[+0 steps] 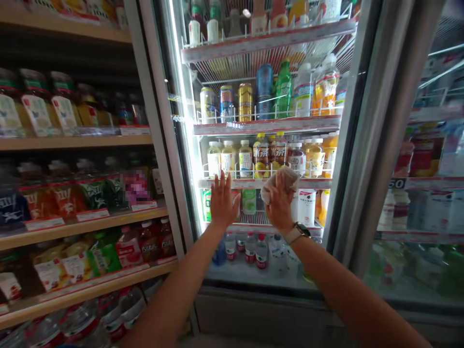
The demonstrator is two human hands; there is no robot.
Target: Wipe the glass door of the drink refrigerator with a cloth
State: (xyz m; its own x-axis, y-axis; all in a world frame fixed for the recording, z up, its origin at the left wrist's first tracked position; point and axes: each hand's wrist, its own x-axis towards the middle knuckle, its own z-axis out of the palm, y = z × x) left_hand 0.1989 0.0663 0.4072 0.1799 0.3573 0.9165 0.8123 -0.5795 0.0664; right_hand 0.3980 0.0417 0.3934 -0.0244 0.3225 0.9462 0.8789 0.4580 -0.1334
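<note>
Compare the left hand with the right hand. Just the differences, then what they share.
The left hand is empty, while the right hand holds a crumpled pale cloth.
The left hand has its fingers slightly apart; the right hand's are partly over the cloth.
The left wrist is bare; the right one wears a watch.
Both are raised before the lit fridge.

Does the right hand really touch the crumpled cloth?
Touching. The head view shows the right hand with its fingers laid over the cloth.
</note>
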